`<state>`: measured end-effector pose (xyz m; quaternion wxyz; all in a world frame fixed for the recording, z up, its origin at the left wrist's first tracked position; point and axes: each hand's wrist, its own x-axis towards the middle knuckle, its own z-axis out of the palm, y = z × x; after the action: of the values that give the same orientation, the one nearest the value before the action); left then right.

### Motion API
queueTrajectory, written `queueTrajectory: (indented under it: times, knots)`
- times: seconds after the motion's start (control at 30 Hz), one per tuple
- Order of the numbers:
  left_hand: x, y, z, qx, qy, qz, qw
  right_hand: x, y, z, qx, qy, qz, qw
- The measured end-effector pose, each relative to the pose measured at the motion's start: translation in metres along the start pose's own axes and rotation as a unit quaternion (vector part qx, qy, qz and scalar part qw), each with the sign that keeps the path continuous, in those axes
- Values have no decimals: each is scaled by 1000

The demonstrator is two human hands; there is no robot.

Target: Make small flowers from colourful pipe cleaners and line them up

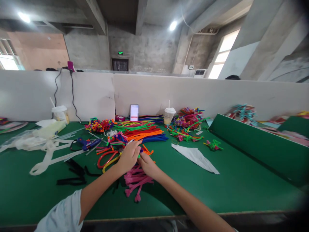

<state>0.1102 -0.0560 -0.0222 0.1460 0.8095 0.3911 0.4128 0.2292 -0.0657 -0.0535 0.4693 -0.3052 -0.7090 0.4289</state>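
Note:
My left hand point(129, 156) and my right hand point(147, 163) meet over the green table point(241, 187), fingers pinched together on a small green and purple pipe-cleaner piece point(140, 150). Just under my hands lies a heap of pink pipe-cleaner shapes point(136, 182). Beyond them spreads a bundle of straight pipe cleaners point(141, 132) in green, red, orange and blue. Red and yellow looped pieces point(107, 158) lie left of my left hand.
A blue glue gun point(86, 144) and black pipe cleaners point(72, 175) lie to the left, with white strips and plastic bags. Two lidded cups point(60, 113) point(169, 116) stand near the white partition. Finished colourful pieces point(187, 124), a white paper sheet point(196, 157) and a green divider point(260, 145) sit right.

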Motion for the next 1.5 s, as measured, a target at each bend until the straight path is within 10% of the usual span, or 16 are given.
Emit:
queueTrajectory:
  times: [0.2,0.47,0.7,0.93,1.13,1.5]
  knots:
    - [-7,3,7,73,32,8,997,-1,-4,2,-48,3,-26,999]
    - [11,-6,-9,-267,68,-171,946,-2,-9,3,-38,-34,30,998]
    - [0,21,0,-29,0,15,999,-6,-3,6,-70,-54,-5,996]
    - [-6,19,7,-43,-49,-18,998,-9,-13,8,-62,-66,-29,995]
    - [4,20,-18,-230,5,-29,973,-6,-19,2,28,-4,66,997]
    - [-5,13,-34,-13,-141,151,978,-2,-33,-9,341,-31,224,912]
